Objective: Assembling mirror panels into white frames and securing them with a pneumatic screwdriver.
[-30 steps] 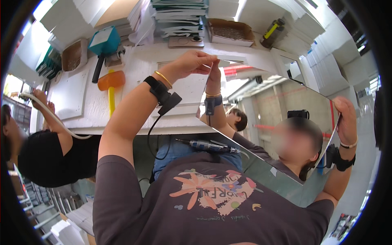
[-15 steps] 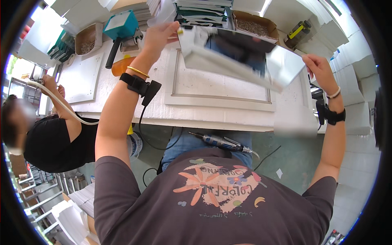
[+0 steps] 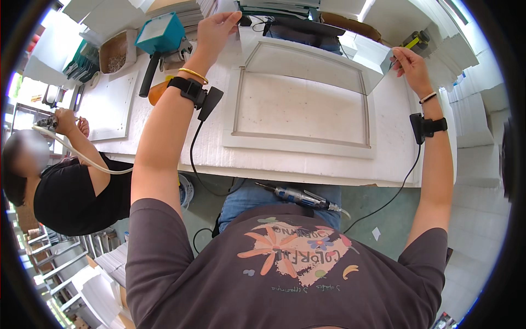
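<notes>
Both my hands hold up a rectangular mirror (image 3: 315,64) by its two ends, tilted over the far part of a white frame (image 3: 296,143) that lies on the workbench. My left hand (image 3: 215,34) pinches the mirror's left end near its top corner. At the other end, the fingers of my right hand (image 3: 410,64) are closed on the edge. The mirror's lower edge crosses the frame's opening; whether it touches the frame I cannot tell. Reflections of the frame and of dark and blue clothing show in the glass. A pen-shaped power tool (image 3: 301,194) rests on my lap.
Left of the frame are a teal box-shaped tool with a black handle (image 3: 159,35), an orange object (image 3: 159,90) and a cardboard box of small parts (image 3: 118,53). A yellow-black object (image 3: 416,41) stands back right. A co-worker (image 3: 82,189) handles something at the far left.
The mirror has tipped and come down over the frame's far part, now reflecting the frame. My right hand has moved left and up; my left hand has risen slightly.
</notes>
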`<state>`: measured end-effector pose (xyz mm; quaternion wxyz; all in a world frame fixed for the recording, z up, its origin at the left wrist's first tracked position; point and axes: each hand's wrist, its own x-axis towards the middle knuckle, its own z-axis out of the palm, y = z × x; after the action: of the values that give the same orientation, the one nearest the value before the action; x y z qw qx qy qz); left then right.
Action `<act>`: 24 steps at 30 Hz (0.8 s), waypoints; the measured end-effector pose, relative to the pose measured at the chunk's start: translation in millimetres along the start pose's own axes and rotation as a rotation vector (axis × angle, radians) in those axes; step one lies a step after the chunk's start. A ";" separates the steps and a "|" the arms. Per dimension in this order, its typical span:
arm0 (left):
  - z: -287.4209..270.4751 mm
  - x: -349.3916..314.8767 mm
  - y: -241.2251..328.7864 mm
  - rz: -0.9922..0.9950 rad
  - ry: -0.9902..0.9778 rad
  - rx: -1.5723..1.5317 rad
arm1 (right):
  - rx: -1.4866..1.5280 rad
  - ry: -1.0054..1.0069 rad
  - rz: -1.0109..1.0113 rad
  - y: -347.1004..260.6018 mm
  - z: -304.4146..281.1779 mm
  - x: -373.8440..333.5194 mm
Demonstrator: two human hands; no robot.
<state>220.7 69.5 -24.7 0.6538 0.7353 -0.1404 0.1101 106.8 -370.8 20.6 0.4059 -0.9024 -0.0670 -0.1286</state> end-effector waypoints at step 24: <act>-26.3 -30.8 15.3 -0.113 -0.232 -0.026 | -0.066 -0.022 -0.154 3.7 5.7 -16.2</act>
<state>187.0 95.9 -17.9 0.6476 0.7415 -0.1748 -0.0147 93.2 -369.3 9.6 0.3640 -0.9088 -0.1362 -0.1516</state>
